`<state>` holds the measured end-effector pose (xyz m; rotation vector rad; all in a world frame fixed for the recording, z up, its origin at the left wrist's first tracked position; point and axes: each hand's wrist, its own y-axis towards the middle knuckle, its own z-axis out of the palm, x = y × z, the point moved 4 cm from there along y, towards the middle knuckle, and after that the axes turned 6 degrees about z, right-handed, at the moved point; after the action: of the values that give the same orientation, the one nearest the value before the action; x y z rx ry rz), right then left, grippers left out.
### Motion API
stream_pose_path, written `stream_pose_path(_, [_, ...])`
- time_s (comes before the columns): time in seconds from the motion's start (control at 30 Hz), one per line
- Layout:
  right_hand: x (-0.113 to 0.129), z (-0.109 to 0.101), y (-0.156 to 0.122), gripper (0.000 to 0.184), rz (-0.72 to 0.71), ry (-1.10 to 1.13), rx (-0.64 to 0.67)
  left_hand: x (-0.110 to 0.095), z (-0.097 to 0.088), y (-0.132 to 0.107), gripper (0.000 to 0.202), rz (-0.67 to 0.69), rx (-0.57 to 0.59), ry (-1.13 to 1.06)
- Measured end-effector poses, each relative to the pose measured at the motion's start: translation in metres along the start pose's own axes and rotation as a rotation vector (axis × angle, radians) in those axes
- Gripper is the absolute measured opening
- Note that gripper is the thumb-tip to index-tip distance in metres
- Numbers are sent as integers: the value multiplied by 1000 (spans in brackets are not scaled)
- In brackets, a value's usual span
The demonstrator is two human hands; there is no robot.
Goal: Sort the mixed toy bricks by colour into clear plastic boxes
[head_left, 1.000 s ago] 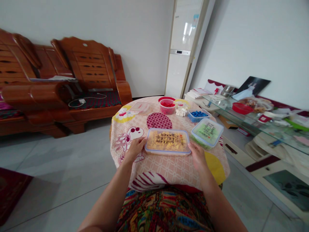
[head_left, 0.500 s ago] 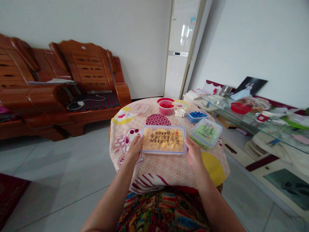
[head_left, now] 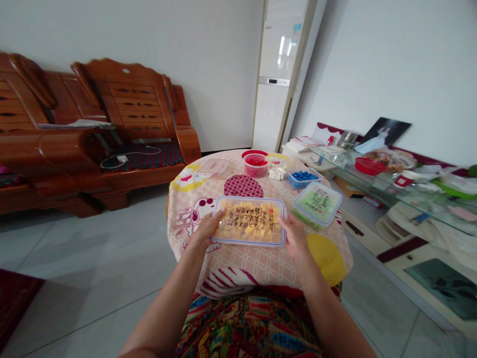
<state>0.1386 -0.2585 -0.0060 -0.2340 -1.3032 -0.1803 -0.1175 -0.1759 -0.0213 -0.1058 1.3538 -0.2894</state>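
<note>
Both my hands grip a clear rectangular plastic food container (head_left: 249, 222) full of small yellow pieces. Its lid is closed, with a blue seal line and dark writing on top. My left hand (head_left: 209, 226) is closed on the left end, thumb over the lid. At the opposite end my right hand (head_left: 294, 232) is closed the same way. The fingers under the box are hidden. Right of it sits a lidded container with green contents (head_left: 317, 203). Farther back are an open tub of blue pieces (head_left: 304, 177), a heap of white pieces (head_left: 277, 172) and a round tub of red pieces (head_left: 255, 164).
A patterned cloth (head_left: 238, 268) covers the round table. A clear lid (head_left: 213, 167) lies at its back left. To the right stands a glass-topped cabinet (head_left: 372, 189) with papers, a red dish and a cup. Wooden chairs (head_left: 130, 109) line the left wall.
The container in my hands has come slightly lower and toward me, and its right end now tilts nearer. Both hands keep their hold; the view has shifted slightly.
</note>
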Motion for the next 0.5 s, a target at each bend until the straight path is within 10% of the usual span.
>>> stream_pose_path(0.5, [-12,-13,7,40,-24,68,-103,-3,0,-5,39,54,-22,-19])
